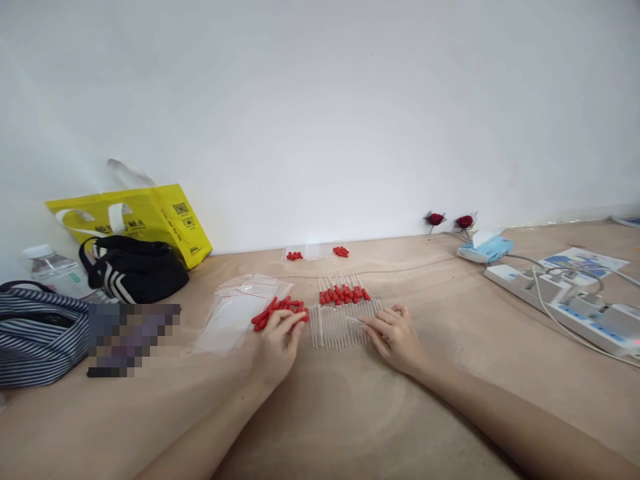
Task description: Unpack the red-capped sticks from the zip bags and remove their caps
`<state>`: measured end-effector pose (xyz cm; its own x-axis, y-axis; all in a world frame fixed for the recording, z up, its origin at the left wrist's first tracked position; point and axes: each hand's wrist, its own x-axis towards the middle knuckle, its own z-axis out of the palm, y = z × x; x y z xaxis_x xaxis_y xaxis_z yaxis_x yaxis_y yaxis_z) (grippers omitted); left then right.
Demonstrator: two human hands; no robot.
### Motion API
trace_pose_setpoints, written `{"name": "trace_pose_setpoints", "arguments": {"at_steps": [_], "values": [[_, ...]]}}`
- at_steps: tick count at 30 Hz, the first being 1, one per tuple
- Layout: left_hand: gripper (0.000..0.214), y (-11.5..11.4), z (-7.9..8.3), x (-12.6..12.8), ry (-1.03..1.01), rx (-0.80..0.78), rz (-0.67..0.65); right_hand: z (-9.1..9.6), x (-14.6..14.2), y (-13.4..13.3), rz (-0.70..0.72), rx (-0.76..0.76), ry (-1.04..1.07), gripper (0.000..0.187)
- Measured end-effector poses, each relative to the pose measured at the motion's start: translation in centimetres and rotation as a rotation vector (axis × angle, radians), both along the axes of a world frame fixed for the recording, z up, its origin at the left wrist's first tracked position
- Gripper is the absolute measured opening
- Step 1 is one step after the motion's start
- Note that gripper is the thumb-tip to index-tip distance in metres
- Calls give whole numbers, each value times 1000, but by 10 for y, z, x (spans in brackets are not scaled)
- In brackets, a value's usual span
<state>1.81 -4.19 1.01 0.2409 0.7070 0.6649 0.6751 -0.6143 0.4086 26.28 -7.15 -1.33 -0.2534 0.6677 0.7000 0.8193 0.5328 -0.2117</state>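
My left hand (pixel 279 340) rests on the table with its fingers pinched on a small red cap at the edge of a loose heap of red caps (pixel 274 311). My right hand (pixel 395 337) lies just right of a row of clear thin tubes (pixel 340 323), its fingers curled on the end of one tube. Behind that row lies a second row of tubes fitted with red caps (pixel 344 294). Clear plastic bags (pixel 235 313) lie left of the heap.
Two small piles of red caps (pixel 341 251) sit near the wall. At the left stand a yellow bag (pixel 150 217), a black striped bag (pixel 133 270), a striped pouch (pixel 35 333) and a water bottle (pixel 50 267). Power strips (pixel 565 300), a tissue pack (pixel 484 248) and two red roses (pixel 450 220) are at the right.
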Motion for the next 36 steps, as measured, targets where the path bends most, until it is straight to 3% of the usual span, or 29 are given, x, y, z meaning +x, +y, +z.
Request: {"name": "trace_pose_setpoints", "arguments": {"at_steps": [5,11,18,30,33,36], "values": [[32,38,19,-44,-115,-162,319,5,-28,15,-63,41,0,22],[36,57,13,-76,-49,-354,497,1,-67,33,-146,82,-129,17],[29,56,8,-76,46,-445,486,1,-82,26,-141,-17,-205,17],[43,61,3,-86,96,-455,502,10,-81,17,-110,-152,-142,31],[42,61,4,-86,89,-439,502,22,-69,27,-183,-235,-44,30],[40,61,4,-87,83,-412,498,36,-43,49,-413,-460,96,25]]}}
